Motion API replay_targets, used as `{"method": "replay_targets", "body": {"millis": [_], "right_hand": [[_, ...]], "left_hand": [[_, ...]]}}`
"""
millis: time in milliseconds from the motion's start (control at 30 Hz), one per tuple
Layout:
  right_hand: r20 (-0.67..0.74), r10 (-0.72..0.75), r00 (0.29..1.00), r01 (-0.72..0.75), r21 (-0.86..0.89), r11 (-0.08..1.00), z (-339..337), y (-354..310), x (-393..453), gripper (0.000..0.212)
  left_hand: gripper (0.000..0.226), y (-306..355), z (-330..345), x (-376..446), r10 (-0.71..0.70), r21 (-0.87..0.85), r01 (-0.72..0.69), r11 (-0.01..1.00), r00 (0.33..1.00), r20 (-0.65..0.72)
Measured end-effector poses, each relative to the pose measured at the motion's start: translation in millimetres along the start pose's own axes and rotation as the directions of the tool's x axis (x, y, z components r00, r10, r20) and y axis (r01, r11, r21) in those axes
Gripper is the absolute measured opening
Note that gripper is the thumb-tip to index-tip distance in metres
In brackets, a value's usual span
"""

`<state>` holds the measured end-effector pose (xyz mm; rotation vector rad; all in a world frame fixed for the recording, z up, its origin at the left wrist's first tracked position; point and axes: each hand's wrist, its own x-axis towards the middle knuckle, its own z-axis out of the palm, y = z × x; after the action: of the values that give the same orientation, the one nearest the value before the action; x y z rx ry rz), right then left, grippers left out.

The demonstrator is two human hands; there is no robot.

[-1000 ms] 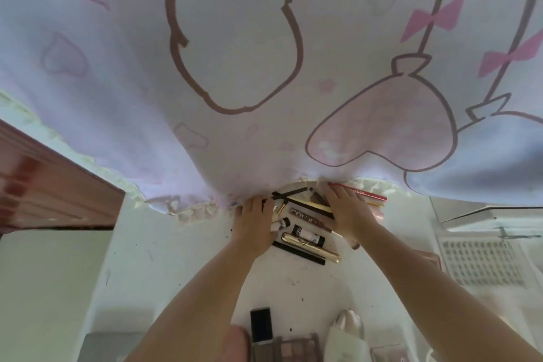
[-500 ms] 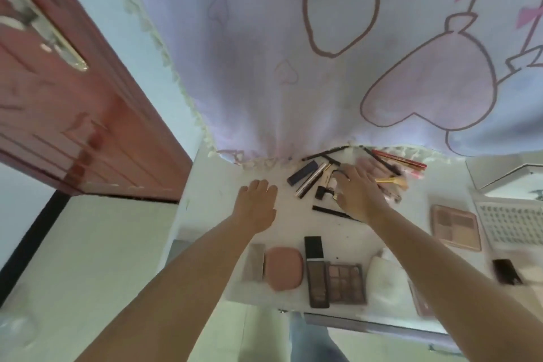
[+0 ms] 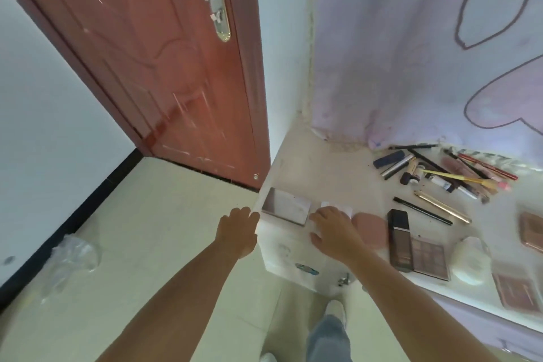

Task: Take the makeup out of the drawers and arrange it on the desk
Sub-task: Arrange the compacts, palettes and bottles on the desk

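Makeup lies spread on the white desk. Several pencils, brushes and tubes are heaped at the back by the curtain. A silver compact and a small white item lie at the desk's left front, beside a pink round compact. A black-cased eyeshadow palette and a white puff case sit further right. My right hand rests flat on the desk, fingers touching the white item. My left hand hovers open just off the desk's left edge, holding nothing.
A red-brown door stands left of the desk, with pale floor tiles below. A lilac printed curtain hangs behind the desk. More palettes lie at the right front. A clear plastic bag is on the floor.
The view swung left and down. Both hands pulled back from the pencil heap at the rear to the desk's left front corner; the right hand now touches the white item.
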<state>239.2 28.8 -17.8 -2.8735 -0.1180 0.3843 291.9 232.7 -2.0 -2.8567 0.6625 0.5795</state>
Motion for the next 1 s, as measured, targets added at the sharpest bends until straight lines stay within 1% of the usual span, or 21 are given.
{"method": "replay_targets", "body": {"millis": [100,200,267,400,500,600,667,700,733,767,833,867,900,933,1000], "right_hand": [[0.054,0.015,0.998,-0.014,-0.004,1.000,4.9,-17.2,17.0,0.050],[0.052,0.054,0.997,-0.054,-0.014,0.998,7.0,-24.1,38.3,0.053],[0.028,0.096,0.995,-0.096,-0.004,0.995,8.0,-25.1,51.9,0.047],[0.029,0.102,0.994,-0.104,0.076,0.992,7.4,-26.1,67.6,0.023],[0.023,0.088,0.996,-0.091,0.163,0.982,5.3,-26.4,68.6,0.014],[0.087,0.083,0.993,-0.104,0.273,0.956,-2.6,-28.8,66.7,0.017],[0.109,0.058,0.992,-0.091,0.327,0.941,-12.0,-30.0,64.5,0.020],[0.120,0.040,0.992,-0.080,0.352,0.932,-17.7,-30.9,61.8,0.027],[0.126,0.022,0.992,-0.068,0.374,0.925,-24.0,-31.9,58.4,0.034],[0.123,0.006,0.992,-0.053,0.390,0.919,-30.6,-33.1,54.6,0.038],[0.105,-0.023,0.994,-0.022,0.409,0.912,-44.3,-34.1,46.3,0.041],[0.097,-0.036,0.995,-0.007,0.410,0.912,-51.2,-34.6,42.4,0.042],[0.086,-0.047,0.995,0.007,0.409,0.913,-58.5,-35.1,39.0,0.042],[0.070,-0.051,0.996,0.018,0.410,0.912,-65.7,-35.8,36.1,0.040],[0.030,-0.045,0.999,0.028,0.429,0.903,-78.1,-36.8,30.2,0.034]], "left_hand": [[0.038,-11.2,9.9,-8.4,-0.027,-0.070,0.028,0.997,1.000,0.017],[0.042,-19.3,18.6,-14.3,-0.034,-0.125,0.038,0.991,0.999,0.037],[0.043,-24.8,22.7,-16.3,-0.039,-0.155,0.046,0.987,0.998,0.051],[0.043,-36.2,25.4,-16.6,-0.071,-0.253,0.087,0.963,0.995,0.072],[0.040,-41.8,25.1,-10.8,-0.085,-0.394,0.077,0.916,0.996,-0.003],[0.037,-42.8,22.1,-4.7,-0.053,-0.472,-0.011,0.882,0.991,-0.123],[0.039,-43.5,16.2,1.8,-0.046,-0.525,-0.043,0.850,0.987,-0.155],[0.043,-44.1,11.3,5.5,-0.064,-0.586,-0.037,0.810,0.987,-0.151],[0.047,-44.5,4.6,8.9,-0.091,-0.675,-0.020,0.738,0.987,-0.129],[0.052,-44.9,-2.9,12.5,-0.109,-0.777,-0.004,0.629,0.990,-0.094],[0.054,-45.2,-19.2,17.9,-0.072,-0.928,-0.001,0.372,0.997,-0.030],[0.055,-45.0,-26.4,18.6,-0.030,-0.964,0.003,0.267,1.000,-0.006],[0.058,-44.4,-33.1,19.6,0.019,-0.981,0.012,0.191,1.000,0.016],[0.062,-43.8,-39.2,20.2,0.066,-0.990,0.019,0.142,0.997,0.028],[0.066,-41.4,-48.4,20.1,0.135,-0.994,0.022,0.110,0.990,0.037]]}}
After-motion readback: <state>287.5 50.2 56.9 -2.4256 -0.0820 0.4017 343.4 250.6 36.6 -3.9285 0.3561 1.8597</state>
